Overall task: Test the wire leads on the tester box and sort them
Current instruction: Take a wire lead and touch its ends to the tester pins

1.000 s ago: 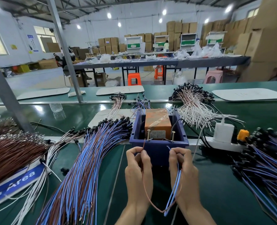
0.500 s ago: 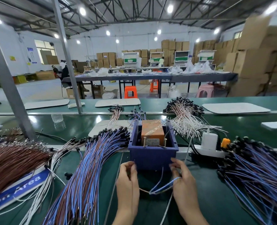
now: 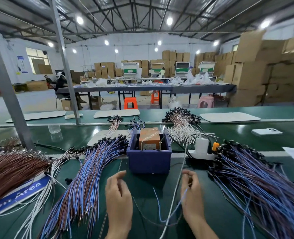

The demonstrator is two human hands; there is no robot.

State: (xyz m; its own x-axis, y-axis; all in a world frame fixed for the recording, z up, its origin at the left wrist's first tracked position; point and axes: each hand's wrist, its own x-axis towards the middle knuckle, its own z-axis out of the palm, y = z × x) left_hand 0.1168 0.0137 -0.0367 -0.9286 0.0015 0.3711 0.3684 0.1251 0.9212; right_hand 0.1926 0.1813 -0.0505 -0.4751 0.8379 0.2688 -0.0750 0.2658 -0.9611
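One blue wire lead (image 3: 158, 204) droops from the right hand (image 3: 192, 195), just in front of the tester box (image 3: 149, 136).
Right fingers pinch its upper end; the left hand (image 3: 118, 194) is loosely curled and holds nothing. The box sits in a blue bin (image 3: 148, 161), between a left pile of leads (image 3: 84, 178) and a right pile of leads (image 3: 256, 183). A white cable (image 3: 180, 183) crosses beside the right hand.

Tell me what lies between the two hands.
Head view: between left hand and right hand, green mat crossed by a blue wire and a white cable.
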